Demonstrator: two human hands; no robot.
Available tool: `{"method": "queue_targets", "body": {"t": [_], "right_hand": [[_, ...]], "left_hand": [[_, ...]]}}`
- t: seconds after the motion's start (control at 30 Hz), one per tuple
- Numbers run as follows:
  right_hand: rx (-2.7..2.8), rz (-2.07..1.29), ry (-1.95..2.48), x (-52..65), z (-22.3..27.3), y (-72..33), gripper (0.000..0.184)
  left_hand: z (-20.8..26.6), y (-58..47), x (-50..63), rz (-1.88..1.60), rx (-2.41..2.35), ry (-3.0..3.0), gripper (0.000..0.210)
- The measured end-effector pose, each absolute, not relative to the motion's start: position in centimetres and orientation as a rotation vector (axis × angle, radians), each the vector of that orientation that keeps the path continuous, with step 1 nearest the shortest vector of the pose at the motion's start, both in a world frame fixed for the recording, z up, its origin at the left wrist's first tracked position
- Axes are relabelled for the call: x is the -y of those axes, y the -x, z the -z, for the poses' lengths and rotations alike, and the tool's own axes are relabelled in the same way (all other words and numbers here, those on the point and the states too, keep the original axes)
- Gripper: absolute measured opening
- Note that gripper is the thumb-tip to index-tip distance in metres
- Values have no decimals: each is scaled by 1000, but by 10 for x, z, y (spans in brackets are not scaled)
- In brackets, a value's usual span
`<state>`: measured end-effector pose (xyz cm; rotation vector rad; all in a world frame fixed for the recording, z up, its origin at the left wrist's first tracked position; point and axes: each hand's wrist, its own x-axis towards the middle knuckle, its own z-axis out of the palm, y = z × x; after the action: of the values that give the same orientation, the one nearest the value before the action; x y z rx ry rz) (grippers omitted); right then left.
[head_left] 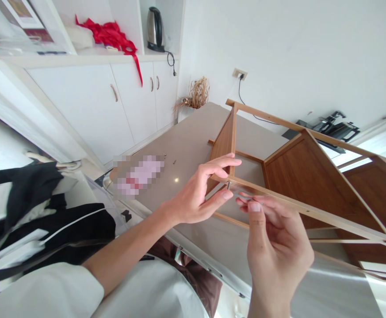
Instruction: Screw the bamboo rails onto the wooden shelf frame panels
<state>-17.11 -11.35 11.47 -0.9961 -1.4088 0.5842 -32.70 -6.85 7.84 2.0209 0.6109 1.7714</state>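
A wooden shelf frame (269, 190) with brown panels lies on its side on the grey table (193, 137). My left hand (206, 190) is around its near corner, with the fingers over the upright and the thumb under the rail. Beside that thumb a metal screw (229, 185) sticks out of the rail's end. My right hand (275, 243) is closed just right of the screw, pinching a thin grey hex key (246, 197) between thumb and fingers. Much of the key is hidden by the fingers, and I cannot tell whether its tip touches the screw.
Small screws (174, 162) lie on the table left of the frame, near a blurred pink patch (143, 172). Dried plants (197, 92) stand at the far corner. A kettle (155, 28) and red ribbon (113, 35) are on the shelf behind. Dark clothes (80, 225) lie at left.
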Motion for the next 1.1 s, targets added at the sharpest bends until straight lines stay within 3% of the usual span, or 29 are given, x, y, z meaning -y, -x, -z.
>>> {"method": "queue_targets", "body": {"t": [0.67,0.87,1.1], "right_hand": [[1576,-311,1050,110,-128,165,14],[1876,-152,1106,107,-149,152,18],[2136,146,1068,108,-182,160,8]], "left_hand": [[-77,329,67,-1766,-599,-2035,32],[-76,329,67,-1765,-620,-2036,30],[-75,328,67,-1786,-610,-2035,27]]}}
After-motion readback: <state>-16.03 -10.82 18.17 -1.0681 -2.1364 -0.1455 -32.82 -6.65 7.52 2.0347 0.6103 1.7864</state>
